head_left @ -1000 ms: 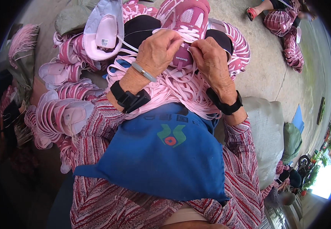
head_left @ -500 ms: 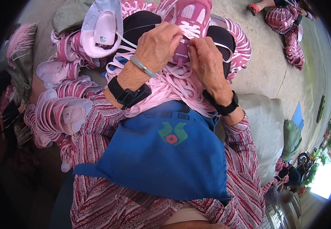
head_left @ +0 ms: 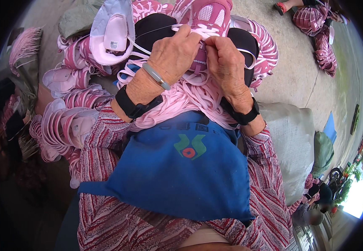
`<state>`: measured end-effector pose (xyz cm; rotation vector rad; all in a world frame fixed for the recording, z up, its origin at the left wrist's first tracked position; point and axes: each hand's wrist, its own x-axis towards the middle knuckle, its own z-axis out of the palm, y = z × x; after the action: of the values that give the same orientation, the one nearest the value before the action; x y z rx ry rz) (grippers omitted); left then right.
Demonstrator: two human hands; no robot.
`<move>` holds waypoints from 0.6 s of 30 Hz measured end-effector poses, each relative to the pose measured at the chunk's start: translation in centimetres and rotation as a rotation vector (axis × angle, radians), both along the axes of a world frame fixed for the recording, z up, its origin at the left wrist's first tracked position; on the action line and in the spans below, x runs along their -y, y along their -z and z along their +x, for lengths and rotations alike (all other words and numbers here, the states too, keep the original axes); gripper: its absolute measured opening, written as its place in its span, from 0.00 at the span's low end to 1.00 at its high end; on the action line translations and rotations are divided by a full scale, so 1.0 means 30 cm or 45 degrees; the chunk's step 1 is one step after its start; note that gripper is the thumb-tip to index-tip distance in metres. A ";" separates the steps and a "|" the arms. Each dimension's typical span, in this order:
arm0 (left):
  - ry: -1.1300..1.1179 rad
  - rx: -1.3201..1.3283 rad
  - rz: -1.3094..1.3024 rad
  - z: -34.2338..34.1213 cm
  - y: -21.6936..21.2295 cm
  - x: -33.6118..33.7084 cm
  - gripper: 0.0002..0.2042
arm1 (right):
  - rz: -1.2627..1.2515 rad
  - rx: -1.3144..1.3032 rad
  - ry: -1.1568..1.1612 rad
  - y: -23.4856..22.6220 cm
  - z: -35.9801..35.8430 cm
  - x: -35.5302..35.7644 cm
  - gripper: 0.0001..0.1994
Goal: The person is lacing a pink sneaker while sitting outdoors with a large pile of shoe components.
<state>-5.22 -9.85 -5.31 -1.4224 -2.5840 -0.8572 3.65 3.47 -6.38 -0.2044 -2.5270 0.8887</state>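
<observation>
Between my knees rests a pink and white shoe upper (head_left: 202, 12), its toe pointing away from me. A pale shoelace (head_left: 207, 31) crosses its front. My left hand (head_left: 174, 54) is closed in a pinch on this lace, and my right hand (head_left: 225, 60) pinches at the lace just beside it. The fingertips nearly meet over the tongue, so the exact hold is partly hidden. Below my wrists, a heap of loose pink laces (head_left: 177, 100) lies over my lap, on top of a blue apron (head_left: 181, 180).
Stacked pink shoe uppers (head_left: 66, 125) lie at my left, with another upper (head_left: 115, 35) showing its pale inside. More uppers (head_left: 265, 52) sit beyond my right knee. A pale sack (head_left: 288, 142) stands at my right. Farther off, a person's foot (head_left: 281, 7) is near bundled uppers (head_left: 325, 52).
Both hands have shifted slightly, and the fingertips have come closer together over the shoe's front. A lace loop now shows above my left fingers.
</observation>
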 end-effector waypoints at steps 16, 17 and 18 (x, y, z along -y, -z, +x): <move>0.602 2.519 0.343 -0.143 -0.121 0.086 0.13 | -0.289 0.057 -0.400 -0.142 0.121 0.057 0.17; 0.605 2.515 0.339 -0.136 -0.159 0.098 0.13 | -0.259 -0.043 -0.472 -0.139 0.102 0.091 0.20; 0.599 2.530 0.587 -0.116 -0.203 0.121 0.13 | -0.416 -0.039 -0.552 -0.144 0.091 0.119 0.18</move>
<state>-8.71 -13.47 0.80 -0.9379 -1.8044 -4.0473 6.38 -0.11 -2.06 0.2675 -2.4221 1.4583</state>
